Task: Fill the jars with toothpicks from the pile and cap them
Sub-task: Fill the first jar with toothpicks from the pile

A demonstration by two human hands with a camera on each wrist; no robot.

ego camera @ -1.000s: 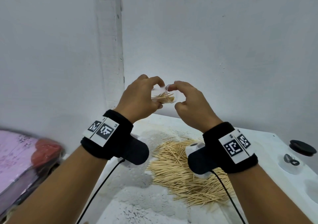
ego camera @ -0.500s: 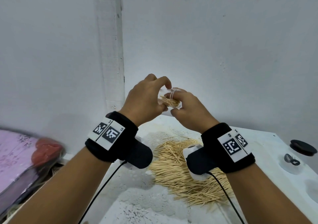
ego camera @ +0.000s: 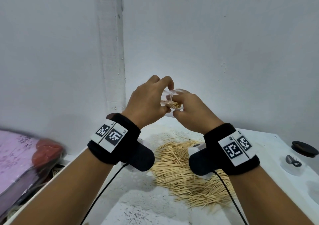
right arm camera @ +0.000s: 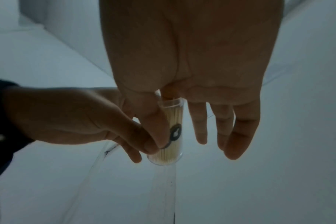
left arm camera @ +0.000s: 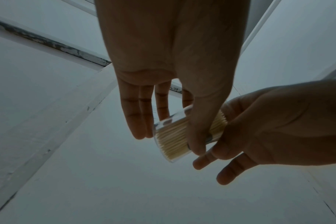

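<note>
A small clear jar [ego camera: 173, 102] holding toothpicks is raised above the table between both hands. My left hand [ego camera: 164, 97] grips the jar's closed end, with its thumb [left arm camera: 197, 128] lying across the side of the jar [left arm camera: 171, 139]. My right hand [ego camera: 178, 104] pinches the mouth end between thumb and index finger, and its other fingers [right arm camera: 238, 136] are straight. In the right wrist view the jar [right arm camera: 175, 121] shows a black mark on its side. The toothpick pile [ego camera: 183, 174] lies on the table under my wrists.
A black cap [ego camera: 304, 148] lies at the far right of the white table [ego camera: 269, 138]. Next to it is another clear jar [ego camera: 293, 163] with a black mark. A pink cloth [ego camera: 15, 154] and a red thing [ego camera: 46, 150] sit to the left. The wall is close behind.
My hands have come closer together. My right fingers moved onto the jar's mouth, and the jar tilted so that its mouth faces more toward me.
</note>
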